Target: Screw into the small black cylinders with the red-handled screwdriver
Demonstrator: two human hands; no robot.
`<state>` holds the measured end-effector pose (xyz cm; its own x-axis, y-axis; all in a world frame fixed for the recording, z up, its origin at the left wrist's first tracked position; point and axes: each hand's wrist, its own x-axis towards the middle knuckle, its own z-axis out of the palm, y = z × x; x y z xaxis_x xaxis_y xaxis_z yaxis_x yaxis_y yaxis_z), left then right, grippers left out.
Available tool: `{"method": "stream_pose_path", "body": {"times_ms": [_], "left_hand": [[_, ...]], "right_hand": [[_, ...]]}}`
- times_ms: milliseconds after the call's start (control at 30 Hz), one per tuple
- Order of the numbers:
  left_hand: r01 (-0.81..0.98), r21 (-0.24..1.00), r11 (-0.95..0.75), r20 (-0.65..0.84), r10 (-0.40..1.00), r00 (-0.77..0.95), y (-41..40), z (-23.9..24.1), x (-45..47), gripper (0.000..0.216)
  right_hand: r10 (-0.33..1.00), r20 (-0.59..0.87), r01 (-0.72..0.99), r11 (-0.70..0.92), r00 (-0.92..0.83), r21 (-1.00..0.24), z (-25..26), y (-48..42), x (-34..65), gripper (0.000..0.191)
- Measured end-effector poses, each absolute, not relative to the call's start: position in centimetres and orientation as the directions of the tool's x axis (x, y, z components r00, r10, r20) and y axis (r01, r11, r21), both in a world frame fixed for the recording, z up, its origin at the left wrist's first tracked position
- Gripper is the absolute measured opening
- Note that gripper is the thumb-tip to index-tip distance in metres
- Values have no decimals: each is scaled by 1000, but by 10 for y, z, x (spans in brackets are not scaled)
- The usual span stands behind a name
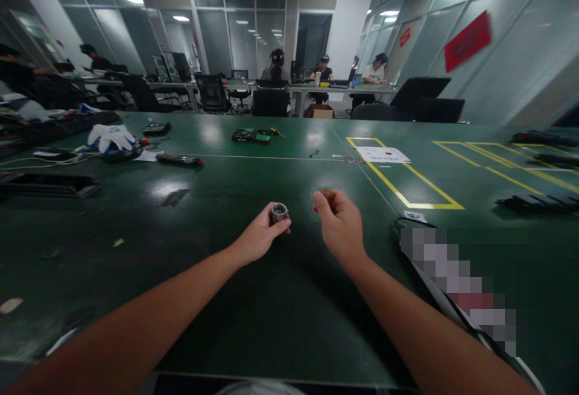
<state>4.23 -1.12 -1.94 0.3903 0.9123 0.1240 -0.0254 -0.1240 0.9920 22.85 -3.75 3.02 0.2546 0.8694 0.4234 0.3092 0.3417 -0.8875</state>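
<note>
In the head view, the left hand [261, 235] wraps its fingers and thumb round a metal cylinder [279, 211], which is raised over the green bench [253, 322] with its round, hollow end facing up toward the camera. The right hand [341, 223], apart from it on the right, is curled with thumb and fingertips pinching a small brownish bit [327, 192], mostly hidden and too small to make out. Beyond the hands, an open kit [253, 135] lies near the bench's far edge; to the left are a glove [111, 138], a dark tool [178, 160] and a black tray [49, 184]. To the right, a white sheet [383, 154] lies across yellow tape [436, 206], and a pixelated object [456, 280] lies beside the right forearm [407, 316].
</note>
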Motion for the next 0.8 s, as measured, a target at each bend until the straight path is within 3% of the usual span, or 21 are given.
{"method": "stream_pose_path", "body": {"times_ms": [133, 200, 467, 800], "left_hand": [[-1, 988, -152, 136, 879, 457, -12, -22, 41, 27], [6, 984, -181, 156, 866, 475, -14, -21, 41, 28], [91, 965, -246, 186, 887, 422, -19, -14, 39, 29], [126, 953, -277, 214, 904, 370, -16, -9, 33, 27]], "right_hand": [[901, 287, -104, 335, 326, -936, 28, -31, 228, 37], [906, 260, -191, 335, 334, -923, 26, -29, 227, 35], [831, 506, 194, 471, 230, -861, 29, -46, 223, 22], [816, 542, 246, 494, 202, -834, 27, -49, 224, 22]]}}
